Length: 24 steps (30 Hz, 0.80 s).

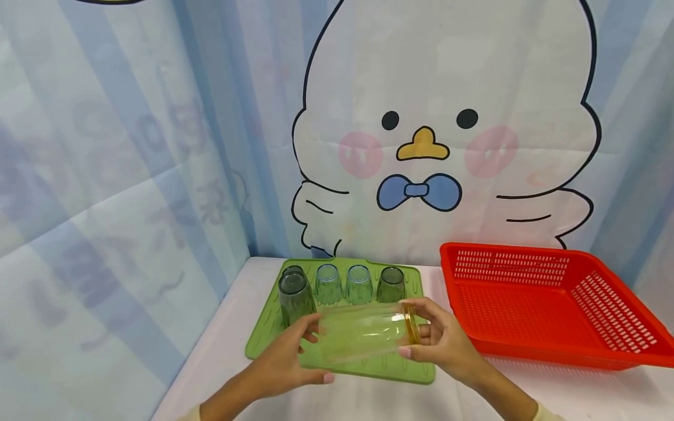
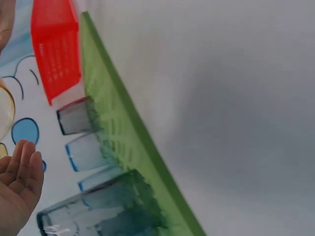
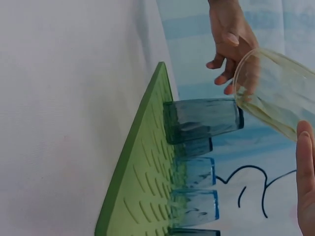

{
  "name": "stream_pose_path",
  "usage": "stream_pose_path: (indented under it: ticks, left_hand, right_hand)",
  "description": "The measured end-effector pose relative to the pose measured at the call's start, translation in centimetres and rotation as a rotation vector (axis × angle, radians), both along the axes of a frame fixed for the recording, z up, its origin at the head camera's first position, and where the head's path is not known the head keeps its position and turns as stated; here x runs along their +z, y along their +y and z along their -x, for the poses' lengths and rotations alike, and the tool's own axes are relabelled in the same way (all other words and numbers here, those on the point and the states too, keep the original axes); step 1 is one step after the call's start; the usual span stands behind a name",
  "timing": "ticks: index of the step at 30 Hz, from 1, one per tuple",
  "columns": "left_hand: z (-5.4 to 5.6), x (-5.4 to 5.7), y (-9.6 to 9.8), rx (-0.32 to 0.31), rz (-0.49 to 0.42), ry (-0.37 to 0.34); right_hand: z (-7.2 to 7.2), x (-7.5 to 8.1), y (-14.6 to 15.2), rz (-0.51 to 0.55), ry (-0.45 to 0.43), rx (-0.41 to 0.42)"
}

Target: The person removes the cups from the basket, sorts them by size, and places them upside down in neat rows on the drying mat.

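My right hand [image 1: 447,342] grips a tall clear yellowish glass [image 1: 363,333] by its amber-ringed end, thumb in front and fingers behind. The glass lies nearly level in the air, over the front of a green drying mat [image 1: 381,374]. My left hand [image 1: 279,362] is at the glass's other end, fingertips right at the rim and thumb held apart below. In the right wrist view the left hand [image 3: 234,39] shows loosely bent fingers, partly seen through the glass [image 3: 275,93]. Just beyond the left hand stands a tall grey glass [image 1: 295,298] on the mat.
Along the mat's back edge are two short bluish glasses [image 1: 328,286] and a short grey glass [image 1: 391,286]; another dark glass [image 1: 292,269] is mostly hidden behind the tall one. A red perforated basket [image 1: 526,348] sits at right. A printed curtain [image 1: 421,228] hangs behind the table.
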State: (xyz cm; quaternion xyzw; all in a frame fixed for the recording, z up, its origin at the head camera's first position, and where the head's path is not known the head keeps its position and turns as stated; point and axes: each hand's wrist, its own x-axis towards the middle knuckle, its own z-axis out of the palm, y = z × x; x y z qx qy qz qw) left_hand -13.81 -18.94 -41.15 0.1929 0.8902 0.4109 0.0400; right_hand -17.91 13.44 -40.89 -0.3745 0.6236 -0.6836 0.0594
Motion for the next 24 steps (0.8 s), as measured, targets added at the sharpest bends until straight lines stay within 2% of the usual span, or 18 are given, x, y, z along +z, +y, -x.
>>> stream_pose_path:
  ticks: [4, 9, 14, 19, 24]
  left_hand:
    - [0.4, -1.0, -1.4, 0.034, 0.016, -0.054]
    - [1.5, -1.9, -3.7, 0.081, 0.096, -0.062]
    - [2.6, -3.2, -6.4, 0.092, 0.161, -0.078]
    - [3.6, -4.3, -8.9, 0.097, 0.169, -0.046]
    - [4.4, -4.8, -10.6, 0.068, 0.187, -0.016]
  right_hand:
    - [0.3, 0.1, 0.2, -0.038, 0.010, -0.037]
    - [0.7, 0.1, 0.4, -0.093, 0.003, -0.093]
    - [1.1, 0.1, 0.4, -0.154, -0.021, -0.149]
    - [1.7, 0.3, 0.0, -0.202, -0.053, -0.189]
    - [2.5, 0.6, -0.6, -0.235, -0.085, -0.213]
